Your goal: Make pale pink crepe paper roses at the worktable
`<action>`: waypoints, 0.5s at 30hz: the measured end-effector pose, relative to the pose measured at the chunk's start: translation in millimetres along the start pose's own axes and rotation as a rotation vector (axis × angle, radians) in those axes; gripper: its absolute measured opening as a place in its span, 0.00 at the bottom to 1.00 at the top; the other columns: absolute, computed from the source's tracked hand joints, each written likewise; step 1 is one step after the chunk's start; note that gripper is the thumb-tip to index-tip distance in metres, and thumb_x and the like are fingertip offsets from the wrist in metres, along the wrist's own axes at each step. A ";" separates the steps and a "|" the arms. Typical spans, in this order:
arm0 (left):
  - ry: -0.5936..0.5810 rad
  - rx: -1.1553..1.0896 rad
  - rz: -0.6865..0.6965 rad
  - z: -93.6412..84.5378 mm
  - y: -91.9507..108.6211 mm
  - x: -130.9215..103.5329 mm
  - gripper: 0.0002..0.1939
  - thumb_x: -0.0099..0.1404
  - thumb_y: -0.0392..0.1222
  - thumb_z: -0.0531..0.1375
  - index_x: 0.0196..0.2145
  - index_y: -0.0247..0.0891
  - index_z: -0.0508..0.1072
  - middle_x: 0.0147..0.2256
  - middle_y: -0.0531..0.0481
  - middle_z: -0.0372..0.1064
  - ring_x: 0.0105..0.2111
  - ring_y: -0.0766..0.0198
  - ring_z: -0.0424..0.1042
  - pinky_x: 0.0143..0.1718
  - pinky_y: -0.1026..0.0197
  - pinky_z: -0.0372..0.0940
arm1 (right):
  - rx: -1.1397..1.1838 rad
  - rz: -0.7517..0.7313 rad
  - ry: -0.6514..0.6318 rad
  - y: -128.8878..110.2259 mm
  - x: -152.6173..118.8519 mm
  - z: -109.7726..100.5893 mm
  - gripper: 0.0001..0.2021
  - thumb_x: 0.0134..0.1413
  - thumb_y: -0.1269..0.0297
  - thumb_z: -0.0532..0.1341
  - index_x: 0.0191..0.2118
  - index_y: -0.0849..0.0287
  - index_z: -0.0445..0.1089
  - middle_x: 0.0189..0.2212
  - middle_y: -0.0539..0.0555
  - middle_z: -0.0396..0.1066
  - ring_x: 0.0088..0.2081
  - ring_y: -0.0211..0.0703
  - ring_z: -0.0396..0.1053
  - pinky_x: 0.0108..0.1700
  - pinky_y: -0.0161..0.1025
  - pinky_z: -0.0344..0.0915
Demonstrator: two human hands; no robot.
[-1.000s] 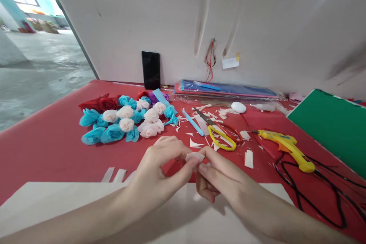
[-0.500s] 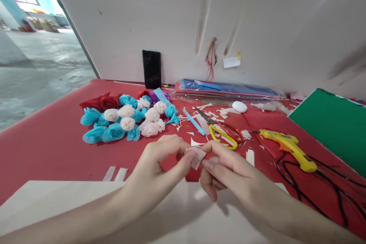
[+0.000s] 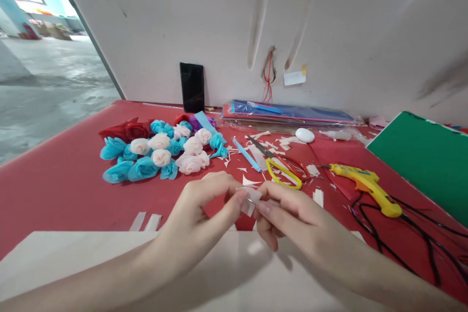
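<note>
A small piece of pale pink crepe paper (image 3: 249,208) is held up over the front of the table, between my two hands. My left hand (image 3: 208,214) pinches its left side between thumb and forefinger. My right hand (image 3: 292,214) is closed at the paper's right side, its thumb and forefinger gripping a thin metal rod (image 3: 250,200) that lies across the paper. The rod's far end is hidden in my fingers. Beyond my hands lie scissors (image 3: 283,173) with yellow and red handles and a light blue pen (image 3: 247,154).
Blue, pale pink and red paper flowers (image 3: 144,168) cluster at left. A yellow glue gun (image 3: 365,185) with black cords lies right, near a green board (image 3: 424,165). A phone (image 3: 192,87) leans on the back wall. Paper scraps (image 3: 250,181) litter the middle; a white sheet (image 3: 91,258) lies in front.
The paper has turned slightly, and more of the thin rod shows across its face. Both hands keep their pinch. The whole view has shifted a little.
</note>
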State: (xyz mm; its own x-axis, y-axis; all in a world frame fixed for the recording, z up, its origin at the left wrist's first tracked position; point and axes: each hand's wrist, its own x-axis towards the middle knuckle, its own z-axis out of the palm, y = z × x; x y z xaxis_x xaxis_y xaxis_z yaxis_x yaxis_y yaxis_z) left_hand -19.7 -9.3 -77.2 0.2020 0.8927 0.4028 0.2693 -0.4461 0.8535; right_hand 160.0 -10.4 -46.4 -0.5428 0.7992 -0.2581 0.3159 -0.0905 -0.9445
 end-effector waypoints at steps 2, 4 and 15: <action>-0.001 0.011 -0.002 -0.2 1.2 0.5 0.15 0.66 0.39 0.55 0.22 0.42 0.73 0.18 0.57 0.67 0.18 0.67 0.65 0.23 0.64 0.62 | -0.004 -0.012 0.013 1.3 0.6 0.2 0.15 0.69 0.55 0.51 0.31 0.57 0.60 0.21 0.43 0.59 0.24 0.32 0.54 0.27 0.34 0.51; 0.004 0.026 -0.008 -0.8 2.5 -0.1 0.15 0.66 0.39 0.54 0.22 0.42 0.72 0.18 0.57 0.68 0.18 0.67 0.66 0.24 0.64 0.62 | -0.014 -0.019 0.033 2.2 1.2 0.7 0.15 0.68 0.55 0.52 0.31 0.57 0.61 0.20 0.43 0.58 0.23 0.32 0.54 0.26 0.34 0.50; 0.011 0.054 -0.038 -1.3 6.1 -0.6 0.14 0.63 0.36 0.55 0.22 0.40 0.74 0.20 0.56 0.71 0.21 0.67 0.67 0.23 0.66 0.60 | -0.021 -0.042 0.075 2.5 3.4 3.1 0.14 0.67 0.62 0.52 0.29 0.57 0.60 0.19 0.43 0.57 0.22 0.32 0.53 0.25 0.33 0.50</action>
State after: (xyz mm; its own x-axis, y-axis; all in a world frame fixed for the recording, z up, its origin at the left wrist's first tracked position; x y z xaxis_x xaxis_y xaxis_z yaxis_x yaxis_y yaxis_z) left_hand -19.4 -12.5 -71.8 0.1806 0.9096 0.3741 0.3272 -0.4142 0.8493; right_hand 156.5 -9.8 -50.3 -0.4966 0.8442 -0.2017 0.3112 -0.0438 -0.9494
